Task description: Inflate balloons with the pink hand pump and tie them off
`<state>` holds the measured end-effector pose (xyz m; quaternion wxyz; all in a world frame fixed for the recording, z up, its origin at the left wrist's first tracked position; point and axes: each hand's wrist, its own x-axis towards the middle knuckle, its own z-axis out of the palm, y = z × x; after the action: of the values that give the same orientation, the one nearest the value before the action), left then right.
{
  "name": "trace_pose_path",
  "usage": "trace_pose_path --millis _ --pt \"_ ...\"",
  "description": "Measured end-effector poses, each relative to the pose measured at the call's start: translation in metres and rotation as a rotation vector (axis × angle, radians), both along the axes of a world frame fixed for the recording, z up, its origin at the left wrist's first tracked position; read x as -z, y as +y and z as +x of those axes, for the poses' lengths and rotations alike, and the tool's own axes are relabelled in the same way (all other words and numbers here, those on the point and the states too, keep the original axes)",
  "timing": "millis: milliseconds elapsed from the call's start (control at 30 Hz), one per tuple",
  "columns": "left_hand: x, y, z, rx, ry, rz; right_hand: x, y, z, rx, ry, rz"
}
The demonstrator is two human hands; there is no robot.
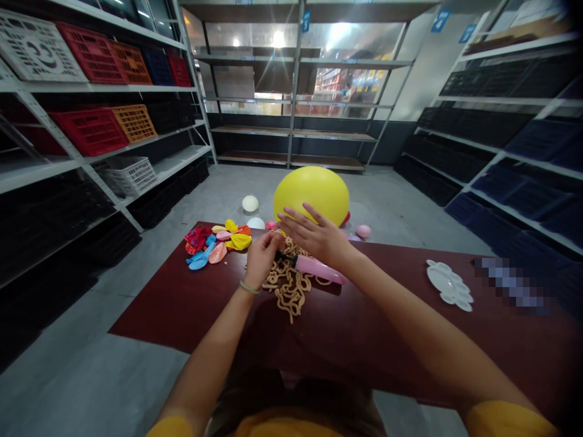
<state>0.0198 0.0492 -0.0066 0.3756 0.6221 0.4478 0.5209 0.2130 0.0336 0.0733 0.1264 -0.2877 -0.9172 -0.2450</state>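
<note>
A big inflated yellow balloon (311,188) stands at the far edge of the table. My left hand (262,258) is closed in a pinch at its lower left, where the balloon's neck seems to be; the fingers cover most of that spot. Fingers stretched out, my right hand (316,237) lies flat in front of the balloon's near side, holding nothing. Below the hands is a pink hand pump (321,269) with a black end, resting on a tangle of tan curly cord (291,297). Several uninflated balloons (218,241) in mixed colours lie in a heap to the left.
The dark red table (182,309) carries a white scalloped plate (450,284) at right, beside a blurred-out item. Small inflated balloons (250,204) lie on the floor (387,200) beyond. Shelves with crates (95,130) line the left and right; another rack (291,130) stands behind.
</note>
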Motion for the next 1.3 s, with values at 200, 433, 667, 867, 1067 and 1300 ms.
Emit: trace_pose_path --millis 200,433,667,867,1067,1300 --pt "0.03 0.038 -0.019 -0.21 -0.158 -0.037 0.057 0.038 0.008 0.209 0.31 -0.158" --pt "0.047 0.037 -0.031 -0.25 -0.126 -0.004 0.121 0.082 -0.008 0.371 0.409 -0.318" --pt "0.043 0.031 -0.028 -0.227 -0.105 -0.035 0.125 0.077 0.011 0.432 0.574 -0.516" --pt "0.041 0.026 -0.017 -0.139 -0.199 -0.101 0.073 0.048 0.038 0.354 0.779 -0.685" --pt "0.034 0.023 -0.012 -0.031 -0.169 -0.071 0.009 0.008 0.049 0.266 0.967 -0.829" --pt "0.014 0.009 -0.003 0.074 0.039 0.017 -0.075 -0.013 0.02 0.264 0.874 -0.753"
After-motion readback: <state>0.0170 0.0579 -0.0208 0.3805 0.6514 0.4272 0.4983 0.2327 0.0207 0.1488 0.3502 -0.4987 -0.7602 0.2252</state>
